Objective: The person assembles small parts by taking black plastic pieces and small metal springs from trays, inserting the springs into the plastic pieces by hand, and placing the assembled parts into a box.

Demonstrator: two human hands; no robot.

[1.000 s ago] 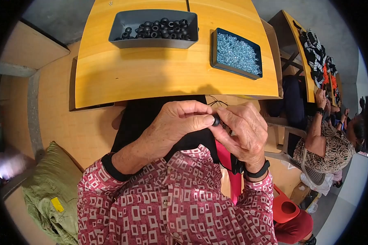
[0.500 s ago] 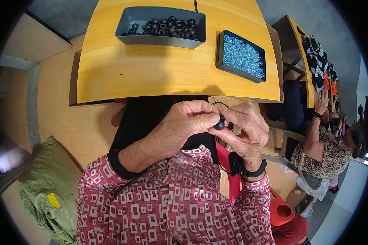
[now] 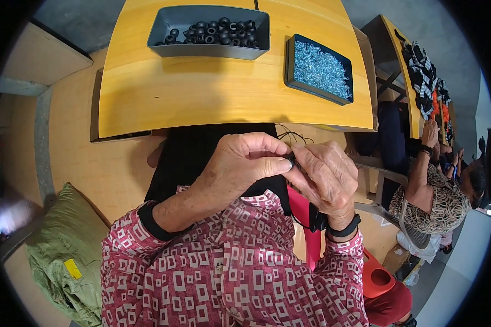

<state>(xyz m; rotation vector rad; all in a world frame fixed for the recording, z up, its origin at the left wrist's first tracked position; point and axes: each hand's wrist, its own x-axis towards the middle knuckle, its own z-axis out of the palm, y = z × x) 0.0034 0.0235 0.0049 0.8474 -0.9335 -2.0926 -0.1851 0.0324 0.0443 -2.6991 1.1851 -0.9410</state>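
Over my lap, just off the table's near edge, my left hand (image 3: 243,163) and my right hand (image 3: 327,177) meet at their fingertips. Both are closed in a pinch on a small black round bead (image 3: 291,158), now mostly covered by the fingers. Thin black cords (image 3: 294,134) stick out beyond the right fingertips. How the cords meet the bead is hidden. On the yellow table (image 3: 163,111), a long grey bin (image 3: 207,50) holds several similar black beads with holes. To its right, a smaller dark tray (image 3: 316,92) is full of small shiny clear-blue pieces.
A green sack (image 3: 65,256) lies on the floor at my left. Dark cords (image 3: 316,219) hang by my right wrist. At the right, a co-worker (image 3: 433,201) sits at another table with black, white and orange items (image 3: 420,76). A red plastic seat (image 3: 377,279) is low right.
The bead showed clearly between my fingertips before; now my fingers cover most of it. My right fingers have closed in and turned downward. The table sits slightly higher in view.
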